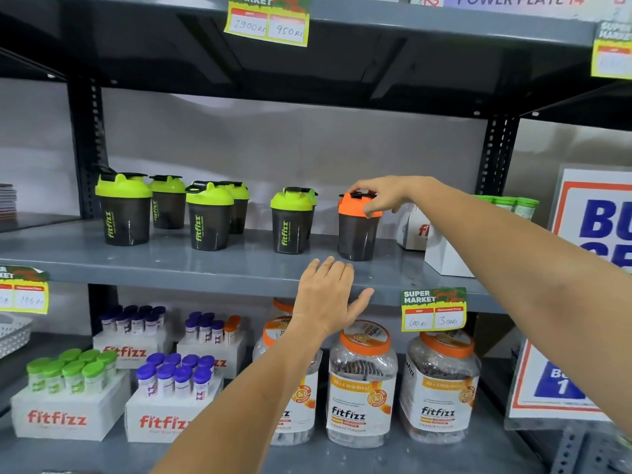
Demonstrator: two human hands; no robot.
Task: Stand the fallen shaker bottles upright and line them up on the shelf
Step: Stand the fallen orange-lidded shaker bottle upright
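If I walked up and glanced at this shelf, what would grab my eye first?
Probably the orange-lidded shaker bottle, the only orange one on the middle shelf, with the right hand gripping its lid from above. To its left stand the green-lidded shaker bottles, all upright in loose pairs. The left hand is open at the shelf's front edge, above the big orange-capped jars below.
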